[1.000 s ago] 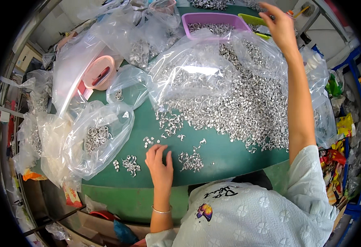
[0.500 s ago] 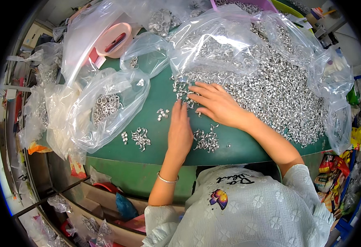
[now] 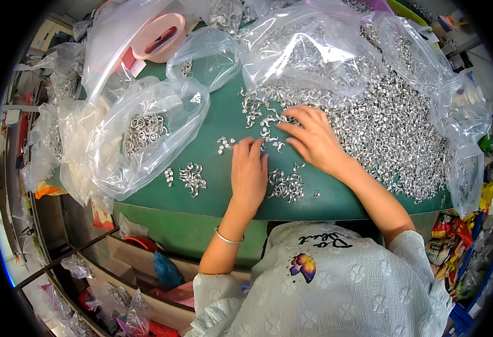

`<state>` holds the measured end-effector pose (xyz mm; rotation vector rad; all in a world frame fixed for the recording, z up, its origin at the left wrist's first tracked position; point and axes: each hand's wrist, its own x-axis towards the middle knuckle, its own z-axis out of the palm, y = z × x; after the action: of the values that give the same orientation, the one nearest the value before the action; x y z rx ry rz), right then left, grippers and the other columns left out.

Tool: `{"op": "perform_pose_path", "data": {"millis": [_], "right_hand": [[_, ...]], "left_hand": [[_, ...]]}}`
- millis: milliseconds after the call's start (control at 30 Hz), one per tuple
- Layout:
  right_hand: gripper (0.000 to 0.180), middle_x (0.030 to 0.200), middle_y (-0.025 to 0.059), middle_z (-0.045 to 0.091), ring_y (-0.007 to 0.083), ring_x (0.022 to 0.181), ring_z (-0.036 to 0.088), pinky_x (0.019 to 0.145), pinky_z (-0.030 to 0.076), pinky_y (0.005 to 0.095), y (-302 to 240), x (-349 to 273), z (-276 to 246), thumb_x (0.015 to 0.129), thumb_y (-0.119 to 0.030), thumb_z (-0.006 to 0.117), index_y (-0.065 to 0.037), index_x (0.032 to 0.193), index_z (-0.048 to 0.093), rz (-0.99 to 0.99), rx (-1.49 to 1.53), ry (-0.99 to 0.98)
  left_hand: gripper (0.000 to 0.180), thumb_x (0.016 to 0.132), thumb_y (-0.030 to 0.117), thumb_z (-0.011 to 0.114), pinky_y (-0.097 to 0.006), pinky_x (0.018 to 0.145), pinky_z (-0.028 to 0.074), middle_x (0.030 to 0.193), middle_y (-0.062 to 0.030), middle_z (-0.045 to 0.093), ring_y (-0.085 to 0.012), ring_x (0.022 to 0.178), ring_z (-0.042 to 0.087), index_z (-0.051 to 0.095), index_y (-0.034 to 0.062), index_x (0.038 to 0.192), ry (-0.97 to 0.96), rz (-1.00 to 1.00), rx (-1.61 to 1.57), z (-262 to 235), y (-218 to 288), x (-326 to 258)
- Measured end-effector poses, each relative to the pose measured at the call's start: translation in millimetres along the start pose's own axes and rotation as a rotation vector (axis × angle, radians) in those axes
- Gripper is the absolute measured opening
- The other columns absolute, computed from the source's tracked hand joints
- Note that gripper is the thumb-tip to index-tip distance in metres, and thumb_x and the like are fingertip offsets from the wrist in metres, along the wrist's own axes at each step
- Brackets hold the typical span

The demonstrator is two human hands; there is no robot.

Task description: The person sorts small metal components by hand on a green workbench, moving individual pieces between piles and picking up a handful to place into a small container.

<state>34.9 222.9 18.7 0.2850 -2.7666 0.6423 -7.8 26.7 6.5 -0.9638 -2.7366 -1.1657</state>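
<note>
My left hand (image 3: 248,175) rests on the green tabletop (image 3: 213,196) with its fingers bent down close together. Whatever lies under its fingertips is hidden. A few small silver pieces (image 3: 225,146) lie just left of its fingertips. To its right is a small pile of curved silver metal pieces (image 3: 287,186). My right hand (image 3: 319,143) reaches over the left edge of a large heap of similar shiny curved pieces (image 3: 390,121). Its fingers are apart, the tips touching loose pieces (image 3: 269,121) at the heap's edge.
Clear plastic bags (image 3: 308,50) drape over the heap's far side. At left, an open plastic bag holds silver rings (image 3: 144,135). A further small pile of curved pieces (image 3: 193,178) lies front left. A pink basket (image 3: 173,45) stands at the back; shelves with drawers (image 3: 145,269) lie below.
My right hand has drawn back slightly to the right, its fingers more bent. My left hand's fingers have curled downward. Several loose pieces now lie spread between the hands.
</note>
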Motion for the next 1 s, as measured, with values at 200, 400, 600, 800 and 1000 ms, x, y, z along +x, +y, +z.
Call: {"op": "perform_pose_path", "data": {"millis": [200, 400, 600, 800, 1000], "right_hand": [[0.022, 0.123, 0.0093, 0.057, 0.0306, 0.122, 0.048, 0.1, 0.035, 0.0473, 12.9, -10.2, -4.8, 0.08, -0.012, 0.068, -0.006, 0.101, 0.066, 0.058, -0.154, 0.078], [0.023, 0.119, 0.0087, 0.057, 0.0291, 0.121, 0.048, 0.1, 0.035, 0.0464, -1.4, 7.8, 5.9, 0.077, -0.011, 0.07, -0.007, 0.099, 0.066, -0.047, 0.091, 0.043], [0.019, 0.122, 0.0098, 0.055, 0.0291, 0.125, 0.045, 0.101, 0.033, 0.0456, 9.5, -0.9, -8.9, 0.077, -0.008, 0.069, -0.008, 0.095, 0.066, 0.009, -0.061, -0.007], [0.04, 0.131, 0.01, 0.053, 0.0313, 0.13, 0.042, 0.105, 0.03, 0.0501, -3.3, 26.6, 13.0, 0.08, -0.016, 0.071, -0.009, 0.118, 0.06, -0.031, 0.086, 0.017], [0.04, 0.13, 0.0083, 0.055, 0.0289, 0.134, 0.041, 0.108, 0.029, 0.0493, 11.9, 16.6, 3.5, 0.08, -0.018, 0.072, -0.01, 0.118, 0.062, 0.003, -0.009, -0.051]], "left_hand": [[0.034, 0.08, -0.013, 0.062, -0.035, 0.078, 0.052, 0.111, -0.0137, 0.059, -0.0264, 0.095, 0.063, 0.06, -0.0017, 0.112, -0.084, -0.032, -0.274, -3.4, -4.6, -11.5], [0.032, 0.084, -0.012, 0.057, -0.032, 0.07, 0.053, 0.109, -0.014, 0.06, -0.0229, 0.088, 0.065, 0.06, 0.0006, 0.113, 0.057, -0.117, -0.41, -7.3, -0.1, 2.2], [0.03, 0.083, -0.007, 0.061, -0.037, 0.081, 0.05, 0.112, -0.0148, 0.059, -0.0302, 0.1, 0.06, 0.06, -0.0009, 0.113, 0.052, -0.133, -0.161, -17.2, -8.8, 0.6], [0.036, 0.08, -0.007, 0.064, -0.04, 0.091, 0.045, 0.116, -0.0155, 0.058, -0.0335, 0.105, 0.055, 0.059, -0.0008, 0.115, 0.068, 0.052, -0.022, -6.0, -8.4, 23.6], [0.033, 0.081, -0.002, 0.063, -0.041, 0.091, 0.042, 0.116, -0.0138, 0.057, -0.0333, 0.106, 0.053, 0.06, -0.0001, 0.113, 0.043, -0.008, 0.004, -15.6, -14.3, 27.9]]}}
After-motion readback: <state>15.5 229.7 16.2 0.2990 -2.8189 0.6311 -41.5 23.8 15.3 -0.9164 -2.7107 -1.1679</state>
